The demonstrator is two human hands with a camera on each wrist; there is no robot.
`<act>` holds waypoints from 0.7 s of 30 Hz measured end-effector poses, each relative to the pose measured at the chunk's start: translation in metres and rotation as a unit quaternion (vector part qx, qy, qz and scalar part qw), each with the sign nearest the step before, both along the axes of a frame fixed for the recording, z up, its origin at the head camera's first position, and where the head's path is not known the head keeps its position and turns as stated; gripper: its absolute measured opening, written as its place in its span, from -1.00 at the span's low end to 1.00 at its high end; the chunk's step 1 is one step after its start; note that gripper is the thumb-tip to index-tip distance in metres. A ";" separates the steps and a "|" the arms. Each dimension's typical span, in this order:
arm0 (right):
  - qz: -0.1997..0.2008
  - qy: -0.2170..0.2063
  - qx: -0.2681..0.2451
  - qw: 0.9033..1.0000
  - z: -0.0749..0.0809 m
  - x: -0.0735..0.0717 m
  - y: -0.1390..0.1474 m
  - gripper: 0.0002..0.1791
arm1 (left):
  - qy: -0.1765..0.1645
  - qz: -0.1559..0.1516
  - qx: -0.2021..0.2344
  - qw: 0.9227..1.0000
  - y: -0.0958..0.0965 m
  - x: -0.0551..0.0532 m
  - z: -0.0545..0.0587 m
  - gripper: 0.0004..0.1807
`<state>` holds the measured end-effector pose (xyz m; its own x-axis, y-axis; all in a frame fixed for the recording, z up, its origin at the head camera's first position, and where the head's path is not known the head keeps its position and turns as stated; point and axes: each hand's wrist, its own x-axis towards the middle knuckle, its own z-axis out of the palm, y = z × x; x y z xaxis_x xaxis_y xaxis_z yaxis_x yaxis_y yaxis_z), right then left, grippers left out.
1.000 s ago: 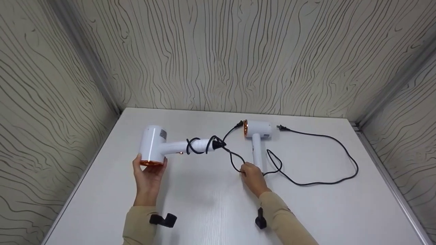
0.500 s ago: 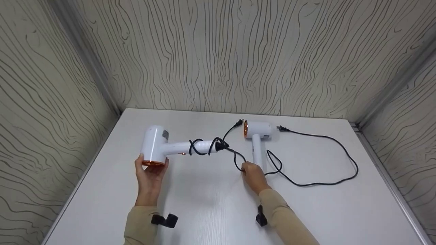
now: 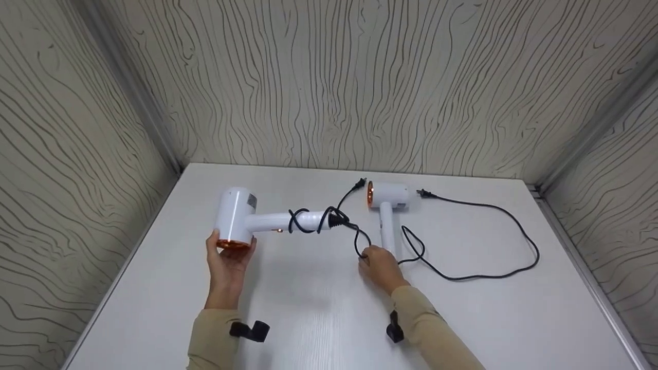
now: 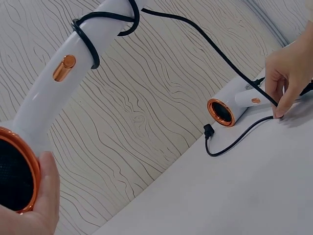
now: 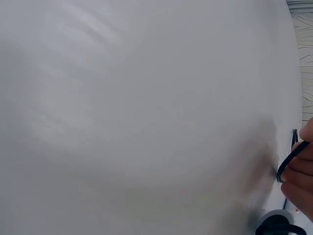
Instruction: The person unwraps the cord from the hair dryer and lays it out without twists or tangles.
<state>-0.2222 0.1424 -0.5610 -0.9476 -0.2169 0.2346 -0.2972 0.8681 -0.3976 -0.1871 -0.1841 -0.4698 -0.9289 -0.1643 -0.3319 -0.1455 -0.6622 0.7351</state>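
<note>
My left hand [image 3: 229, 272] grips a white hair dryer [image 3: 231, 213] by its orange-rimmed end, holding it above the table with the handle pointing right. A black cord [image 4: 105, 15] winds loosely around that handle in the left wrist view. Down near the table my right hand [image 3: 383, 267] pinches the cord's slack; its fingers [image 5: 299, 169] show at the right edge of the right wrist view. The cord's two-pin plug [image 3: 360, 183] lies toward the back. Beside the right hand lies a second white hair dryer [image 3: 391, 195], its handle's end hidden behind the hand.
The second dryer's cord [image 3: 475, 278] spreads in a wide loop on the right, with its plug [image 3: 425, 193] near the dryer's head. Wood-grain panels [image 3: 329, 87] enclose the white table [image 3: 308, 334] at the back and both sides.
My left hand and the held dryer have shifted slightly right. The right hand stays in nearly the same place on the cord, and the cord's plug end has moved slightly.
</note>
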 end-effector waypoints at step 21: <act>0.017 0.104 -0.041 0.994 0.008 0.008 -0.001 -0.88 | 0.002 -0.006 -0.012 1.000 -0.002 0.000 -0.001 -0.32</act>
